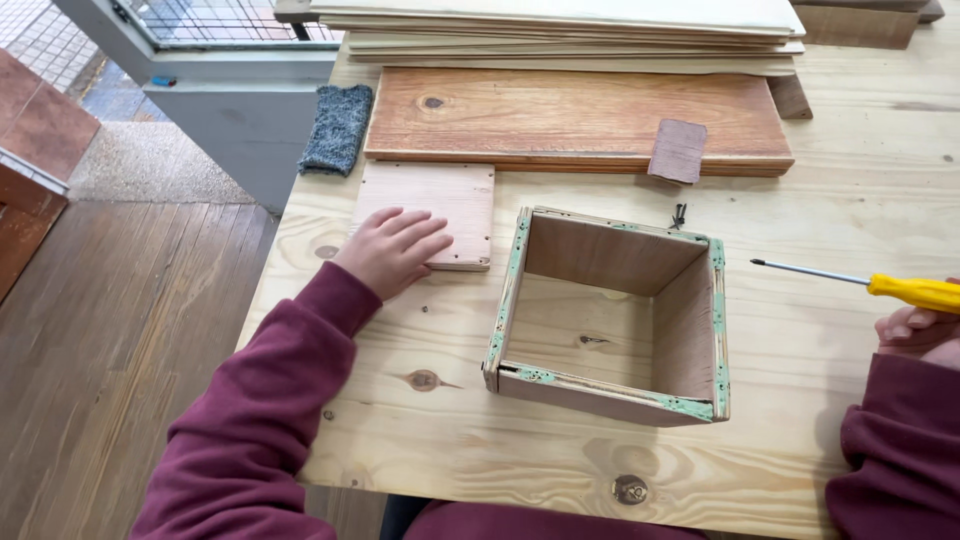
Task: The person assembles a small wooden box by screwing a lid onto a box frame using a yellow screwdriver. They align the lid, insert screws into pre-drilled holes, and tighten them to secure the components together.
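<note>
Resting left hand (392, 250) on square board (430, 212); right hand (915, 330) seemingly gripping screwdriver (870, 284).

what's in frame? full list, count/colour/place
frame: 1, open square of plywood, green-flecked edges, table centre
square panel: 1, pale wood, left of frame, under left hand
plank: 1, reddish brown, behind frame
small piece: 1, dark brown, on plank's right end
boards: stack, count unclear, pale, table's far edge
screws: small dark cluster, count unclear, behind frame
cloth: 1, grey-blue, table's far left corner
screwdriver: 1, yellow handle, right of frame
table: 1, pale pine
left hand: flat on square panel, maroon sleeve
right hand: at right edge, holding screwdriver, maroon sleeve
</note>
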